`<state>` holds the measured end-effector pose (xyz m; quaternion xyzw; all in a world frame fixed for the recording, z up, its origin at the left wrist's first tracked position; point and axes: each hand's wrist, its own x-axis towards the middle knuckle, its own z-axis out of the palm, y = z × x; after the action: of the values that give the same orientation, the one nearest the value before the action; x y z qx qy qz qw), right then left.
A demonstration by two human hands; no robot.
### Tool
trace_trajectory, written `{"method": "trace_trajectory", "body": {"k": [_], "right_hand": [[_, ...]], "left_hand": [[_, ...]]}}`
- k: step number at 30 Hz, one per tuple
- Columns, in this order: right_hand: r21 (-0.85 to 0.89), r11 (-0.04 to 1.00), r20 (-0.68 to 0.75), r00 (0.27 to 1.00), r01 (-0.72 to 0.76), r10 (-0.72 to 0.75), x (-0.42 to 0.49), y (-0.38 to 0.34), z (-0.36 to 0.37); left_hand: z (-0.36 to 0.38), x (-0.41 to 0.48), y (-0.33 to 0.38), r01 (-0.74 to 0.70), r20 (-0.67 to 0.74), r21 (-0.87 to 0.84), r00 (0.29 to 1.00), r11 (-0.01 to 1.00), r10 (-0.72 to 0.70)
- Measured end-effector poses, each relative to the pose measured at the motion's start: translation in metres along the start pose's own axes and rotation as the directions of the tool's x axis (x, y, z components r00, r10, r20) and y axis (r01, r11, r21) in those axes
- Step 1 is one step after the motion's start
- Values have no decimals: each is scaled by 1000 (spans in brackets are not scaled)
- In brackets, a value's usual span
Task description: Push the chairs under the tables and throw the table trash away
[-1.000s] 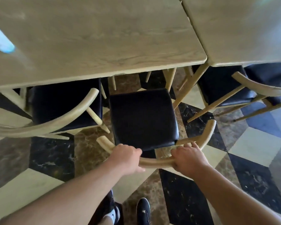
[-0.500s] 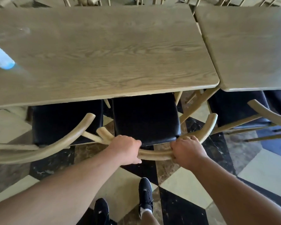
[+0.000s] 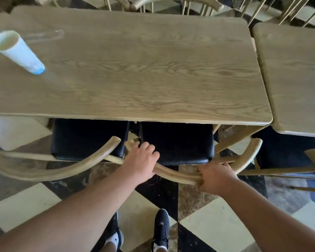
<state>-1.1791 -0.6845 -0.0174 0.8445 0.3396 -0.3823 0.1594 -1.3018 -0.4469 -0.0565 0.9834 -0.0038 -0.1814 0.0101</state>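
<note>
I had my left hand (image 3: 141,160) and right hand (image 3: 215,176) both clamped on the curved pale-wood backrest (image 3: 173,172) of the black-cushioned chair (image 3: 176,142), centre frame, seat partly under the light oak table (image 3: 135,70). Risk: its arm tip looked likely to snag the neighbouring chair's curved arm (image 3: 91,160) lower left. White-and-blue paper cup (image 3: 16,50), upper left, lay tipped, untouched.

chair (image 3: 176,142): black seat half under table (image 3: 135,70) | cup (image 3: 16,50): upright, table's left
</note>
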Motion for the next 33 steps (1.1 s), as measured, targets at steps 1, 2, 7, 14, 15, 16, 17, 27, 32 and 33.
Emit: {"method": "trace_trajectory", "body": {"k": [1, 2, 7, 14, 15, 16, 17, 27, 32, 33], "right_hand": [[63, 997, 33, 999, 33, -35, 0, -15, -7], [108, 992, 49, 996, 66, -72, 2, -33, -12], [299, 947, -75, 992, 116, -98, 36, -139, -27], [403, 915, -87, 996, 4, 34, 58, -196, -44], [382, 924, -63, 998, 0, 26, 56, -199, -45], [357, 934, -31, 999, -6, 18, 53, -202, -47], [333, 943, -1, 1000, -13, 14, 50, -205, -50], [62, 966, -358, 909, 250, -213, -16, -203, -173], [-103, 920, -519, 768, 378, -374, -57, -230, -253], [-135, 906, -532, 742, 401, -407, -64, -239, -267]], "left_hand": [[4, -10, -18, 36, -59, -3, 998, 999, -36], [6, -20, -39, 82, -106, -14, 991, 997, -83], [19, -74, -132, 421, 43, -212, 905, 882, -422], [11, -76, -146, 489, 349, -355, 860, 797, -373], [9, -76, -146, 482, 354, -351, 862, 803, -363], [7, -78, -147, 466, 363, -342, 867, 816, -342], [3, -82, -149, 438, 375, -321, 873, 840, -312], [-120, -134, -191, 459, 214, -364, 888, 811, -407], [-191, -194, -203, 554, 56, -391, 811, 735, -582], [-202, -208, -205, 570, 29, -388, 793, 724, -609]]}}
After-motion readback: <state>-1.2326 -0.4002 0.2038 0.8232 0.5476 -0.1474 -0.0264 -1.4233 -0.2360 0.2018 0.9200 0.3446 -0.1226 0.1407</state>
